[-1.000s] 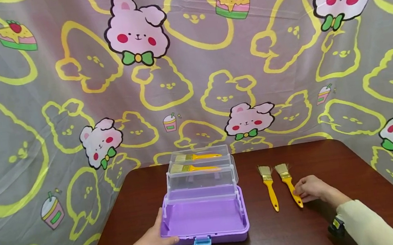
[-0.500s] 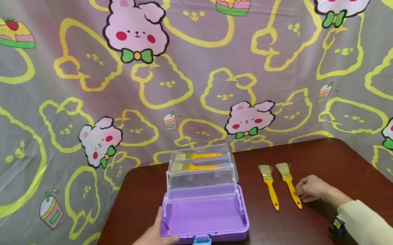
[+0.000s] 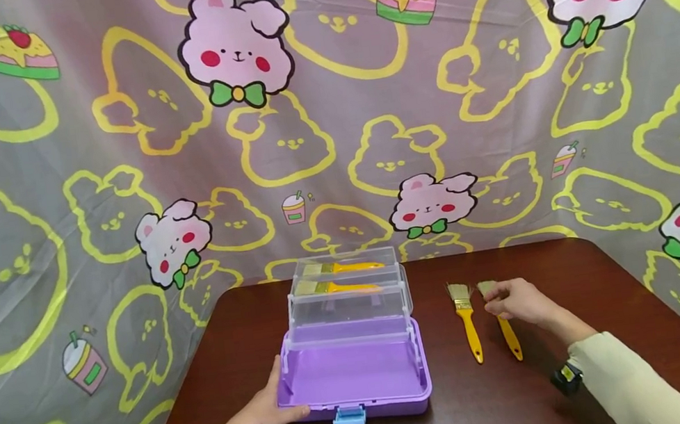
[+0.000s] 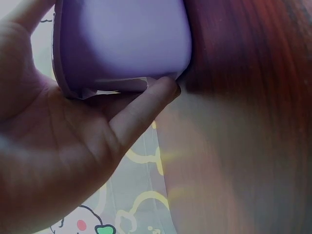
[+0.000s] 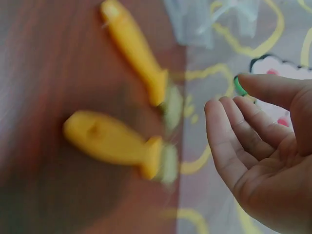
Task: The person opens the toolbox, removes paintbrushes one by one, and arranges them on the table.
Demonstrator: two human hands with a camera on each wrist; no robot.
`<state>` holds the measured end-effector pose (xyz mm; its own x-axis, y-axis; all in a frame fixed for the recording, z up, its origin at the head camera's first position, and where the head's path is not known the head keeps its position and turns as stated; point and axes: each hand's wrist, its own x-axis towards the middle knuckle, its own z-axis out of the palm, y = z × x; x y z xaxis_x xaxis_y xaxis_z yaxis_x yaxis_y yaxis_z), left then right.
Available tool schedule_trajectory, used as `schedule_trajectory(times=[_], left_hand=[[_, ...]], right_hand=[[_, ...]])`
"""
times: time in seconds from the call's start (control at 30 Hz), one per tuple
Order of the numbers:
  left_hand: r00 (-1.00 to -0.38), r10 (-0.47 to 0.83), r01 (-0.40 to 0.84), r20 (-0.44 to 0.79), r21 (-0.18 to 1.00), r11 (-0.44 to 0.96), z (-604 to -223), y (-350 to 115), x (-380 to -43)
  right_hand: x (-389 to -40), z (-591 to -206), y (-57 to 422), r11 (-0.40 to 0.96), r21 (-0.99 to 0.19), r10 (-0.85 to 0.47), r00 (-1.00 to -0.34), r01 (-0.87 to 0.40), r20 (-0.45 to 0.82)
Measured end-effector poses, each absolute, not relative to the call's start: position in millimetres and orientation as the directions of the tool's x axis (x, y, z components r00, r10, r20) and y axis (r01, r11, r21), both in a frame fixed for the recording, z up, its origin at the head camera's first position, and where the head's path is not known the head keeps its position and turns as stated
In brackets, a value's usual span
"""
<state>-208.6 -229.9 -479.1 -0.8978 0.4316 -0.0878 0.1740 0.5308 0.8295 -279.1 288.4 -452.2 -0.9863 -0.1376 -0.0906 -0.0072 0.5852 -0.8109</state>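
A purple storage box stands with its clear tiered trays raised behind it. My left hand grips its front left corner, thumb at the front rim and fingers along the side; in the left wrist view a finger lies against the purple wall. Two paintbrushes with yellow handles lie right of the box. My right hand hovers over the right paintbrush, hiding part of its bristles and ferrule. The right wrist view shows the fingers loosely bent, holding nothing. The other paintbrush lies to its left.
Two more yellow-handled brushes lie in the clear trays, an upper brush and a lower brush. A light blue latch hangs at the box front. A patterned curtain stands behind the brown table.
My right hand has left the right brush's handle and moved up and away, toward its bristles. That brush was shifted slightly beforehand. The left hand stays on the box.
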Motion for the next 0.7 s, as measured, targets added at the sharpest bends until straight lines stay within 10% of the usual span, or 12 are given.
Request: schedule_trajectory(times=[0.7], left_hand=[[-0.892,0.448,0.196,-0.059,0.843,0.501,-478,-230,-207]], right_hand=[[-317,-396,152,0.589,-0.717,-0.286,-0.926,-0.373,0.247]])
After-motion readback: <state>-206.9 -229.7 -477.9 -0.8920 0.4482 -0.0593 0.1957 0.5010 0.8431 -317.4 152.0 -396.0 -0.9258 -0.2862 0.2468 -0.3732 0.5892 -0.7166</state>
